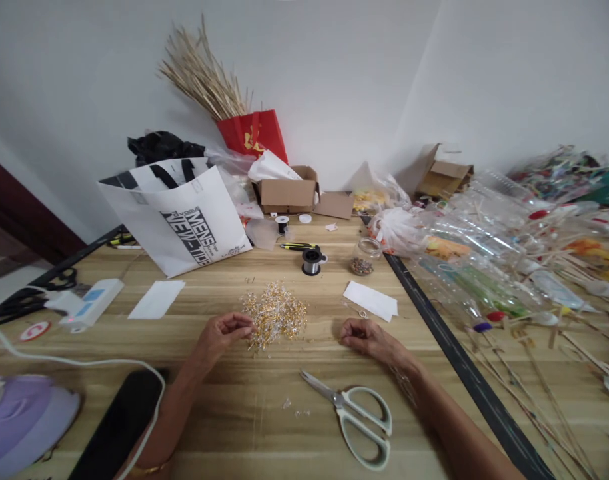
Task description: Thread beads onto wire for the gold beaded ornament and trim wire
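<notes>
A heap of small gold and clear beads point(277, 313) lies on the wooden table. At its left edge is my left hand point(227, 331), thumb and fingertips pinched together; anything between them is too small to make out. My right hand point(362, 338) rests on the table right of the heap, fingers curled and closed, their tips partly hidden. A small ring point(363, 313) lies just beyond it, by a folded white paper point(372, 300). Nearer me are scissors point(357, 413) with pale handles, blades slightly apart, and a few clear bits point(286, 403).
Behind the beads stand a wire spool point(312, 262), a yellow-black cutter point(298, 247) and a glass jar point(365, 259) of small brown pieces. A white bag point(184, 220), power strip point(92, 303) and black phone-like slab point(124, 427) sit left. Plastic bottles point(464, 233) crowd the right.
</notes>
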### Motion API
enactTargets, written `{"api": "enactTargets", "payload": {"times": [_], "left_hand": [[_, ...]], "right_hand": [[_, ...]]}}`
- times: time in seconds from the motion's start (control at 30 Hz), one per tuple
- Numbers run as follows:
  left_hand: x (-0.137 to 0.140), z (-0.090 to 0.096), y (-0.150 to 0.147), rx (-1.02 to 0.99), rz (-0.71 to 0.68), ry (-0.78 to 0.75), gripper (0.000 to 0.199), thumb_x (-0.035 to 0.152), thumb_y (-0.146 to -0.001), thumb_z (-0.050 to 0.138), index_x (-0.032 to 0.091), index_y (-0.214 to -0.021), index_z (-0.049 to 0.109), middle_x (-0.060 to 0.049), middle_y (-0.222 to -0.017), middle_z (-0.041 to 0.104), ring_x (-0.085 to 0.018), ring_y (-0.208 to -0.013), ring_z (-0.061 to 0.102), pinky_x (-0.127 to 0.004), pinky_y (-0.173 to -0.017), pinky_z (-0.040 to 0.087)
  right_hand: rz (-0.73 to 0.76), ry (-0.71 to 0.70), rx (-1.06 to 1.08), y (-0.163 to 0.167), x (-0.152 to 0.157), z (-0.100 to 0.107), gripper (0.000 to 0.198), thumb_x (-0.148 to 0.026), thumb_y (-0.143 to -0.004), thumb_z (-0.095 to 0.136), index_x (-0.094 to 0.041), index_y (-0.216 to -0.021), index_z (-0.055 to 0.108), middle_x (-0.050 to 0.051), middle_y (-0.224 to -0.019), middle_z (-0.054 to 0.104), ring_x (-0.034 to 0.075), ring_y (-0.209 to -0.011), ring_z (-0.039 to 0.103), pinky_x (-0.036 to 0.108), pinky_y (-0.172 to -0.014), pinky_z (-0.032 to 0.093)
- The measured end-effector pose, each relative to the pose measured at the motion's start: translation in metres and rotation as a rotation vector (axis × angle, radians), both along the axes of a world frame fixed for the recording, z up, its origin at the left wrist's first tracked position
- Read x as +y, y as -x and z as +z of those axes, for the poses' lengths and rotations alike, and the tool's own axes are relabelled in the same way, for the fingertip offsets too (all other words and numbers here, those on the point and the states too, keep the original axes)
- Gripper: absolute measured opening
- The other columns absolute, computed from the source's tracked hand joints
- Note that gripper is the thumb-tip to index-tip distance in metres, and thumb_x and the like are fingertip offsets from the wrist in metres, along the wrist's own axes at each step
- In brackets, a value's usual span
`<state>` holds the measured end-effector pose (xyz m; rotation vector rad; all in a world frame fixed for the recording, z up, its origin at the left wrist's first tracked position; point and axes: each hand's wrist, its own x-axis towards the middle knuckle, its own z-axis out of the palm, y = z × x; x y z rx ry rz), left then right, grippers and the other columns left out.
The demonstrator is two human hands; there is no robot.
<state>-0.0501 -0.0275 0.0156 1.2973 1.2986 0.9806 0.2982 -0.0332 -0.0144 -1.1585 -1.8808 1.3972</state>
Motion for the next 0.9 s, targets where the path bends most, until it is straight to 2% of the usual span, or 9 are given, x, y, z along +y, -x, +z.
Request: {"api": "enactTargets", "payload": {"times": [0.2,0.37,0.7,0.9], "left_hand": [[0.0013,-0.0039,0.0023,-0.013,0.0,-0.013,0.028,0.031,-0.057,0.074,0.014,-0.077,0.064,-0.003,-0.071,0.071,-0.016,-0.065,0.064,-0.028,-0.067,0.053],[0.0002,0.0003,0.0012,-0.017,-0.003,-0.004,0.026,0.031,-0.057,0.075,0.014,-0.074,0.064,-0.002,-0.069,0.07,-0.016,-0.063,0.063,-0.027,-0.065,0.052],[-0.0003,-0.0006,0.0042,-0.045,-0.101,-0.014,0.022,0.028,-0.062,0.073,0.014,-0.077,0.064,-0.003,-0.071,0.071,-0.014,-0.063,0.063,-0.025,-0.064,0.051],[-0.0011,0.0015,0.0064,-0.032,-0.124,0.002,0.024,0.028,-0.063,0.072,0.014,-0.079,0.063,-0.004,-0.073,0.072,-0.016,-0.065,0.064,-0.027,-0.066,0.051]], "right_hand": [[0.021,0.004,0.0,-0.0014,0.0002,0.0017,0.025,-0.039,-0.079,0.058,-0.014,-0.077,0.056,-0.002,-0.068,0.05,0.01,-0.06,0.042,0.022,-0.056,0.032],[0.022,0.015,0.021,-0.0009,-0.0001,0.0034,0.026,-0.041,-0.078,0.059,-0.015,-0.076,0.057,-0.002,-0.066,0.049,0.01,-0.059,0.04,0.022,-0.055,0.031],[0.021,0.046,-0.01,-0.0018,-0.0004,0.0036,0.025,-0.039,-0.078,0.06,-0.014,-0.08,0.059,-0.002,-0.066,0.05,0.01,-0.058,0.042,0.022,-0.054,0.032],[0.072,0.054,0.008,0.0003,-0.0039,0.0074,0.022,-0.035,-0.08,0.059,-0.013,-0.081,0.061,0.0,-0.067,0.054,0.01,-0.06,0.046,0.021,-0.056,0.035]]}}
